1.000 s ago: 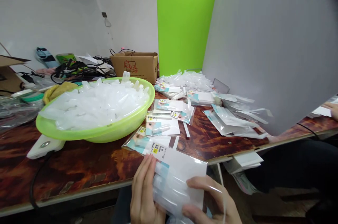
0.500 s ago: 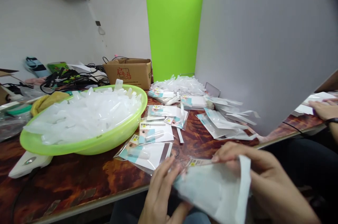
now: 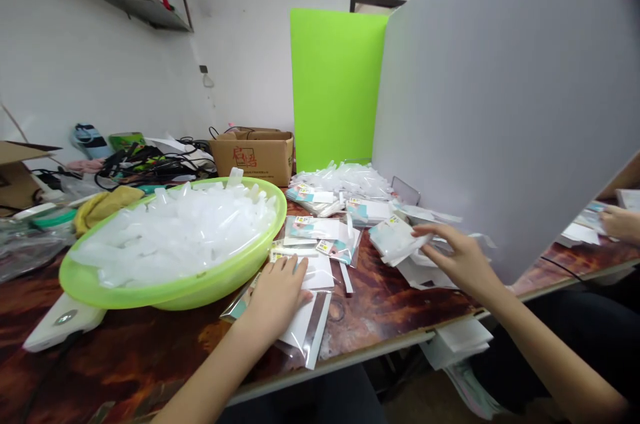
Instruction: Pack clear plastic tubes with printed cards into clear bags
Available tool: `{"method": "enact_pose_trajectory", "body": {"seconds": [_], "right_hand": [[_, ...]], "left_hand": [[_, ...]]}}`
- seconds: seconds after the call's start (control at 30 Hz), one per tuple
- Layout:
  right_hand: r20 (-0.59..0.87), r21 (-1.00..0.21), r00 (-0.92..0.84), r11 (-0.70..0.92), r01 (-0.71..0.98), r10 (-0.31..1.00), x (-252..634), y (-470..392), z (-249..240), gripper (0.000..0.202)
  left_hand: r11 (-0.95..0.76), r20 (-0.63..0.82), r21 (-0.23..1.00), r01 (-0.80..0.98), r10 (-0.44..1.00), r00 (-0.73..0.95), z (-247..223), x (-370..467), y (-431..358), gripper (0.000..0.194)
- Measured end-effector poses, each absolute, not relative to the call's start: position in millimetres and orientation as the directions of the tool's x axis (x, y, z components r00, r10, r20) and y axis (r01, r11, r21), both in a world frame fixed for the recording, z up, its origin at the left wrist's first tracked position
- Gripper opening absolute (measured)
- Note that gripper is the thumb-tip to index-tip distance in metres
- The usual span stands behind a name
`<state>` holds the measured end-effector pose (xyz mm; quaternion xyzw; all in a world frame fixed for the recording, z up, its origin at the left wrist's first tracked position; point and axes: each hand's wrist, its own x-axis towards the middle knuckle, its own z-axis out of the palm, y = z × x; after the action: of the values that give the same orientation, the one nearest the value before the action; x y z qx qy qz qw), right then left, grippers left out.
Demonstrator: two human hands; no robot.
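My right hand [image 3: 457, 254] pinches the edge of a clear plastic packet [image 3: 395, 237] with a printed card in it, holding it over a loose pile of packets [image 3: 425, 271] by the grey panel. On the left, my left hand [image 3: 280, 294] rests with its fingers stretched over some packets with white and blue cards. Under and beside that hand lies a packet [image 3: 304, 331] with a clear flap, partly covered. Farther back are another clear packet [image 3: 345, 247] and a stack of carded packets [image 3: 367, 212].
A green basin [image 3: 165, 301] heaped with translucent white plastic pieces [image 3: 190, 231] stands at left. More such pieces [image 3: 345, 179] lie at the back. A tall grey panel [image 3: 490, 91] borders the right, with another person's hand [image 3: 620, 221] beyond it. A cardboard box [image 3: 255, 157] stands behind.
My hands have parted from the packet they held together in front. The right moved up to the right-hand pile with a packet; the left moved up onto the middle packets. The view has tilted upward.
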<state>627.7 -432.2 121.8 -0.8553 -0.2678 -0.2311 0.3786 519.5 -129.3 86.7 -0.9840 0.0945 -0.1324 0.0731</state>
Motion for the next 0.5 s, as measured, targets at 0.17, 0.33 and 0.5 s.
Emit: {"method": "enact_pose_trajectory", "body": {"seconds": [0.17,0.33,0.5], "right_hand": [[0.572,-0.15,0.686,-0.765,0.626,0.449,611.7,-446.4,109.2,0.051],[0.555,0.101,0.576,-0.736,0.669,0.6,581.9,-442.0,118.4,0.059],[0.59,0.01,0.479,-0.599,0.801,0.65,574.7,-413.4,153.8,0.058]], "left_hand": [[-0.909,0.237,-0.325,-0.26,-0.345,0.908,90.7,536.8,-126.8,0.024],[-0.885,0.413,-0.4,-0.237,-0.405,0.816,98.6,523.1,-125.6,0.039],[-0.931,0.691,-0.32,-0.174,-0.355,0.63,90.5,464.7,-115.2,0.034]]}}
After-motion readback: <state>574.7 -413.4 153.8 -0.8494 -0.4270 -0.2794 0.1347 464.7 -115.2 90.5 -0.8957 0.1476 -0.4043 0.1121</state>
